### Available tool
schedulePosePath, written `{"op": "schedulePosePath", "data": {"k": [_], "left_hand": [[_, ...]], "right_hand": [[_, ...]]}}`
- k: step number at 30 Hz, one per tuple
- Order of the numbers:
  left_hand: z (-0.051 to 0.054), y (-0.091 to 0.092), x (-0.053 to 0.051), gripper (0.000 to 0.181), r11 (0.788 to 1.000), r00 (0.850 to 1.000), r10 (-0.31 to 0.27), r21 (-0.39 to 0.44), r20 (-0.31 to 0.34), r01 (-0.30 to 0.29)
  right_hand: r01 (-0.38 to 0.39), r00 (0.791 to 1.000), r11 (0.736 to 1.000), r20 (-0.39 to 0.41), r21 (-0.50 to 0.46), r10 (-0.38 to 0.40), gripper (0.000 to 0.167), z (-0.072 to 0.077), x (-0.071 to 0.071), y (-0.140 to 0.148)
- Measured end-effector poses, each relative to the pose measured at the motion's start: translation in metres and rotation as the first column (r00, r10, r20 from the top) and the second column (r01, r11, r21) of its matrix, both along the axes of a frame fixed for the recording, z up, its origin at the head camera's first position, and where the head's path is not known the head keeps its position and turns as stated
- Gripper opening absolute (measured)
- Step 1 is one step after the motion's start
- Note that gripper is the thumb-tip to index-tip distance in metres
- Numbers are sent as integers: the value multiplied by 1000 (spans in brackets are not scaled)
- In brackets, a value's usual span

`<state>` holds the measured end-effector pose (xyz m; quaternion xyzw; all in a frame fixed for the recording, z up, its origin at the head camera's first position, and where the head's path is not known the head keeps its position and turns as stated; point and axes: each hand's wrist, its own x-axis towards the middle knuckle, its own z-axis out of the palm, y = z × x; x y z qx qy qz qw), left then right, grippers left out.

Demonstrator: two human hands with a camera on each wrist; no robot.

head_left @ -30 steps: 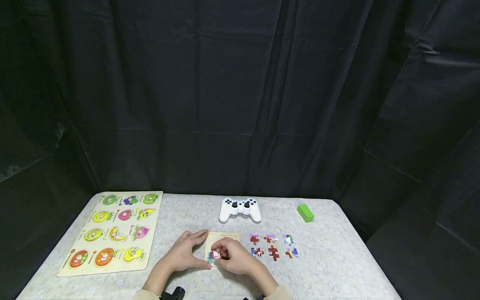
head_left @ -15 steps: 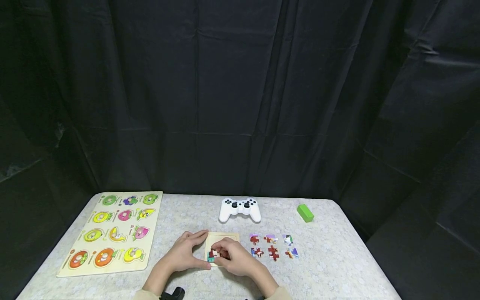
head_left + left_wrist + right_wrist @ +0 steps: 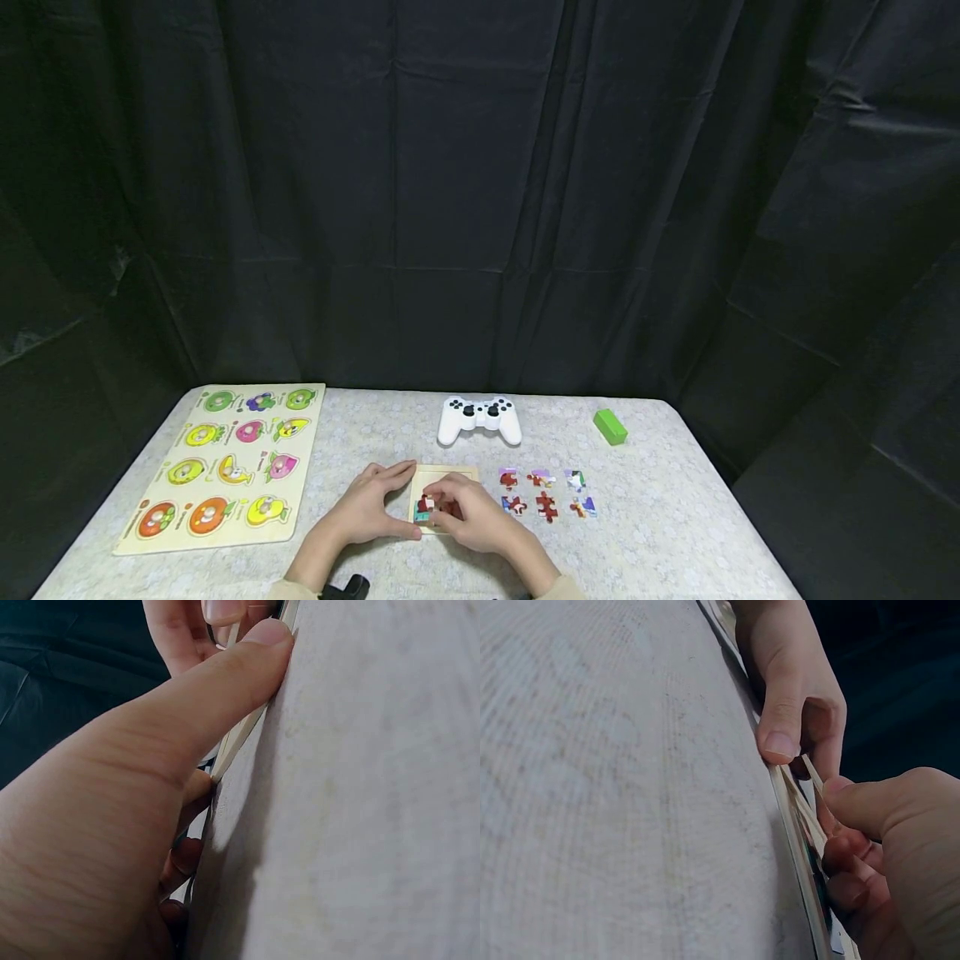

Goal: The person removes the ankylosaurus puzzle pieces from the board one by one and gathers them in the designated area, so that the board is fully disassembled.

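Note:
A small wooden puzzle tray lies near the front middle of the table. Along its left side is my left hand, holding the tray with the thumb at the near left corner and fingers toward the far corner. My right hand is over the tray's near right part and pinches a puzzle piece, whose thin edge stands tilted above the rim in the right wrist view. A dark red, white and teal patch of puzzle shows at the tray's near left corner. My right fingers hide the rest.
Several loose jigsaw pieces lie in two rows right of the tray. Behind it sits a white game controller. A green block is at the back right, a fruit puzzle board at the left. A black curtain hangs behind.
The piece in my right hand has turned and tilted slightly over the near left corner, showing more dark red and teal. My left hand has stayed in place.

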<state>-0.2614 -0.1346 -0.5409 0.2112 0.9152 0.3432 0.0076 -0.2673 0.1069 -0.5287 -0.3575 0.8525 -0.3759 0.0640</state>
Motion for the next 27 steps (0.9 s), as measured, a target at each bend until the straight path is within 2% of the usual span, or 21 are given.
{"op": "schedulePosePath", "data": {"k": [12, 20, 27], "left_hand": [[0, 0, 0, 109, 1000, 1000, 3, -5, -9, -3], [0, 0, -1, 109, 1000, 1000, 14, -12, 5, -14], [-1, -1, 0, 109, 1000, 1000, 8, -3, 5, -8]], "right_hand": [[12, 998, 999, -61, -49, -14, 30, 7, -4, 0], [35, 994, 998, -104, -52, -40, 30, 11, -1, 7], [103, 992, 993, -73, -50, -106, 33, 18, 4, 29]]}}
